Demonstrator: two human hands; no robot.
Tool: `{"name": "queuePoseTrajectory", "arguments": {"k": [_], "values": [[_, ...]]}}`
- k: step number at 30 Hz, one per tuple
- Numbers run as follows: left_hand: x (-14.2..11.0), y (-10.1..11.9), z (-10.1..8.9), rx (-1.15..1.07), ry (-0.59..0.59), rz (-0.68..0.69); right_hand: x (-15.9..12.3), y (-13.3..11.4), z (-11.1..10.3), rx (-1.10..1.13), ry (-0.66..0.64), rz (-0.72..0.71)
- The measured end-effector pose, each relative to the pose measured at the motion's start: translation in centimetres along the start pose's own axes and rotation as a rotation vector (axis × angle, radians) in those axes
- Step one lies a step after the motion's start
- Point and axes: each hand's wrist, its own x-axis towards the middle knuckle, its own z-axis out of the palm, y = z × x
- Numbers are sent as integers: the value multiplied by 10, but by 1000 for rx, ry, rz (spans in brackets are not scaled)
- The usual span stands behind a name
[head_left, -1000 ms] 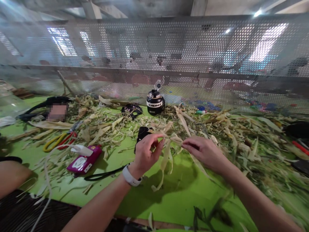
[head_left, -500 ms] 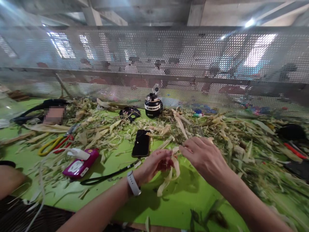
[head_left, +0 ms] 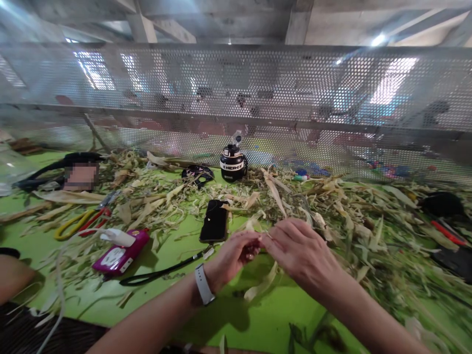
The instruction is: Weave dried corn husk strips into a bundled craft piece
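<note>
My left hand (head_left: 232, 255), with a pale watch strap at the wrist, is closed in a pinch over the green table (head_left: 221, 314). Its fingertips meet those of my right hand (head_left: 302, 248), also closed, back upward. A pale strip of corn husk (head_left: 263, 287) is pinched where they meet and hangs down below. My fingers cover its upper part. Just beyond my left hand lies a black phone (head_left: 214, 221). Loose dried husks (head_left: 332, 204) are heaped past my right hand.
A black "ENERGY" bottle (head_left: 233, 164) stands before the perforated metal screen (head_left: 206, 73). To the left are a magenta device (head_left: 121, 253) with a white plug and cable, yellow-and-red-handled scissors (head_left: 79, 223), and a black strap (head_left: 158, 273). Someone's arm (head_left: 14, 278) shows at the left edge.
My hands have come closer together, the right one moving left and slightly down. The hanging husk, curled before, now shows less of its upper part.
</note>
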Motion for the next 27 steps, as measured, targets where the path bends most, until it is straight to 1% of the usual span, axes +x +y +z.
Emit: {"name": "queuePoseTrajectory", "arguments": {"k": [3,5,7,9,11,12,13,15,16,19,21,23,25,27], "values": [[4,-1,-2,-73,61,107,-2,-18,7,39,-55,60],[6,-2,-4,-91,93,161,-4,-31,16,110,-86,116],[8,-1,-7,-112,140,194,-6,-42,26,203,-101,135],[11,0,-10,-119,192,196,-6,-46,33,318,-123,123],[11,2,-13,-103,213,192,-4,-44,35,470,-161,174],[11,3,-13,-86,204,191,-3,-40,34,536,-179,242],[9,3,-13,-68,187,193,-2,-35,33,575,-193,338],[6,5,-12,-29,150,207,-1,-24,29,539,-198,521],[4,6,-11,-1,132,218,0,-19,29,492,-197,584],[-2,6,-7,101,74,238,-1,-9,32,372,-192,673],[-4,5,-4,169,36,215,-1,-5,37,399,-175,723],[-5,3,-3,233,-9,171,-1,-2,42,561,-176,803],[-7,1,-2,290,-61,128,-1,-1,45,808,-179,878],[-9,0,-2,338,-105,98,0,1,46,1023,-147,903]]}}
